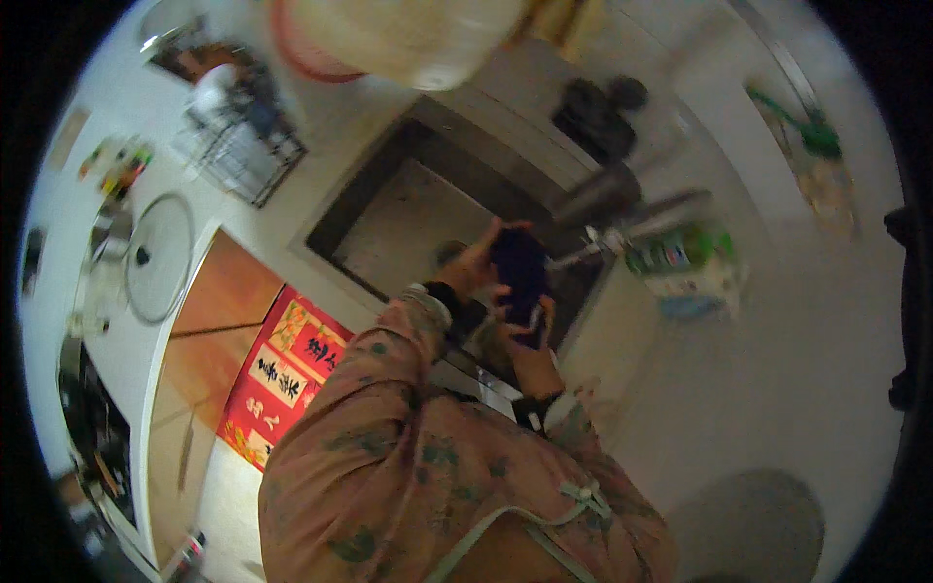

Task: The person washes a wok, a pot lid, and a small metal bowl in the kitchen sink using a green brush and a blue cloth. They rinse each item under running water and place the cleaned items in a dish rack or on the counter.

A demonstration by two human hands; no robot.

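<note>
Both hands are over the right part of a dark sink (408,211). My left hand (474,266) grips the upper left side of a dark purple-blue object (519,270), which may be a cloth or a sponge. My right hand (525,331) holds its lower end, fingers curled round it. A metal faucet (594,244) reaches toward the object from the right; whether water runs cannot be told. The sink's drain (450,253) lies just left of my left hand. Blur hides the finger detail.
A glass pot lid (159,259) and a wire dish rack (251,164) stand on the left counter. Green-labelled bottles (681,255) are right of the faucet. Black objects (598,120) lie behind the sink. A pale, red-rimmed container (393,36) juts in at the top.
</note>
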